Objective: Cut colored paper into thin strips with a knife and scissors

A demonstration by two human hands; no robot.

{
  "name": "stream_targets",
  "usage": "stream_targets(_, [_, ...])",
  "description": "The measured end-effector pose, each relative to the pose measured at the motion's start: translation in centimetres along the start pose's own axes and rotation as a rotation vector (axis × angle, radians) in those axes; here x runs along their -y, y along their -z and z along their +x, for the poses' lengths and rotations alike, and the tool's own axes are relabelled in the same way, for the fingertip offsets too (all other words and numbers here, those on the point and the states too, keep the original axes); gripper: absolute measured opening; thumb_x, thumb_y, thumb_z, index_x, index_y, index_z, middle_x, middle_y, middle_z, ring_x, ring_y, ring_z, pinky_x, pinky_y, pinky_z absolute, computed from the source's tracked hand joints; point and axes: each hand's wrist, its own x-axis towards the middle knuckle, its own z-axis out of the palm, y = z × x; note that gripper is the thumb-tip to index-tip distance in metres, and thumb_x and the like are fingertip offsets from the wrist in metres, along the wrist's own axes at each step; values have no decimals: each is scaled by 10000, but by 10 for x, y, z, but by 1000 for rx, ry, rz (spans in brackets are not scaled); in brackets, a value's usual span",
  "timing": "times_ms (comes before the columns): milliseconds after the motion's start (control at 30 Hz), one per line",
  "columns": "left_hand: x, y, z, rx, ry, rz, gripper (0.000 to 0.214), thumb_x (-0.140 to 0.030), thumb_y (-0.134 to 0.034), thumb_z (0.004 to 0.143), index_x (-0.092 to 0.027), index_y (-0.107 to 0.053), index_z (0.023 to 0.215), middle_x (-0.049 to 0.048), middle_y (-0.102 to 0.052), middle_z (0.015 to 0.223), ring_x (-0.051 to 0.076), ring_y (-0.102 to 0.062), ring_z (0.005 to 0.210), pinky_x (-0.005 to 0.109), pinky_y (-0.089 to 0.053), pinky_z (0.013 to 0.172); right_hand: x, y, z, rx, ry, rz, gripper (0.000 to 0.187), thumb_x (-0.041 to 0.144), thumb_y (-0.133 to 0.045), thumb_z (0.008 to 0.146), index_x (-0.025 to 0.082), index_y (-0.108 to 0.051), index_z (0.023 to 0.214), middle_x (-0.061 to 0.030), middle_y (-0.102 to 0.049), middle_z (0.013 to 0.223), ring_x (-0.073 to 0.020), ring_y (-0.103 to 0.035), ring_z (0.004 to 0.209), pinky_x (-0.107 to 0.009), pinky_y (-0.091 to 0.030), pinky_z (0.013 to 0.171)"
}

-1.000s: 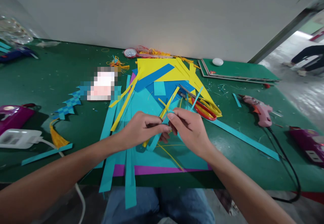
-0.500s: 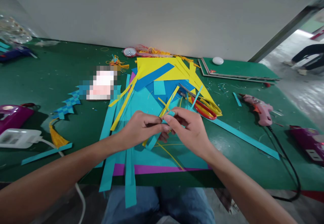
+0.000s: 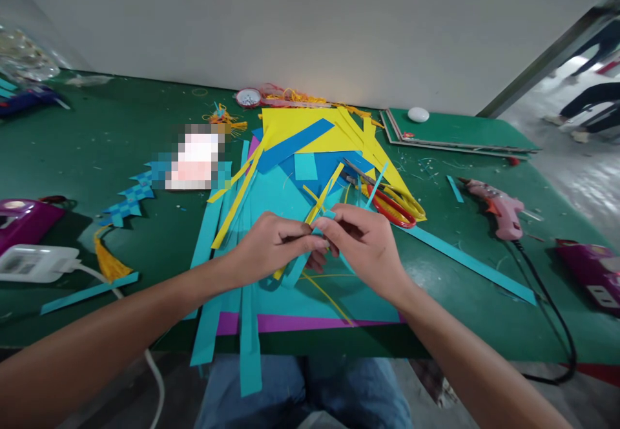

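My left hand (image 3: 274, 245) and my right hand (image 3: 365, 241) meet over the middle of the table, both closed in a pinch. Between their fingertips they hold turquoise paper strips (image 3: 296, 270), folded or woven where they meet; the fingers hide most of that part. Yellow paper strips (image 3: 320, 203) stick out above the fingers. Beneath the hands lie turquoise paper sheets (image 3: 271, 199) with a purple sheet (image 3: 310, 323) showing at the near edge. Just beyond my right hand rest scissors (image 3: 394, 209) with red and yellow handles.
A pink glue gun (image 3: 501, 209) with a black cord lies at the right. Leftward are a blue woven paper piece (image 3: 128, 199) with a yellow tassel (image 3: 111, 261), a blurred-out rectangular object (image 3: 196, 161) and a white power block (image 3: 39, 263). Green boards (image 3: 460, 133) sit at the back right.
My hands stay almost in place, with the fingers shifting very slightly on the turquoise strips. At the far right, more of a person's legs shows in the background.
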Motion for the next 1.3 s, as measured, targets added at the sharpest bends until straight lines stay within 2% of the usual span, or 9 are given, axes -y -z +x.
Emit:
stream_targets(367, [1,-1,-1,7,-17,3,275,-355,-618,891,-178,-755,732,5,-782,706,157,-750,658,178,-553,608,-1,0,-2,-15,-13,58,389,293,-665,852,189,-451,544,65,-410,524,-59,-376,487,-235,-294,459])
stream_targets(767, [0,-1,0,1,2,-33,284,-375,-611,904,-180,-785,791,11,-787,730,161,-753,683,190,-573,659,3,1,0,42,-87,149,379,306,-629,893,179,-513,555,48,-463,529,-69,-447,509,-228,-352,485])
stream_targets(1000, [0,0,-1,6,1,-17,286,-382,-609,907,-195,-785,779,3,-787,732,157,-750,676,190,-577,671,6,1,2,86,-150,274,376,413,-656,866,180,-562,586,50,-463,507,-75,-454,483,-226,-374,456])
stream_targets(1300, [-1,0,0,3,-1,-31,278,-373,-613,904,-193,-785,780,-5,-785,731,159,-751,687,188,-577,683,7,1,3,93,-133,303,424,401,-653,869,185,-486,545,48,-469,516,-66,-460,483,-218,-369,457])
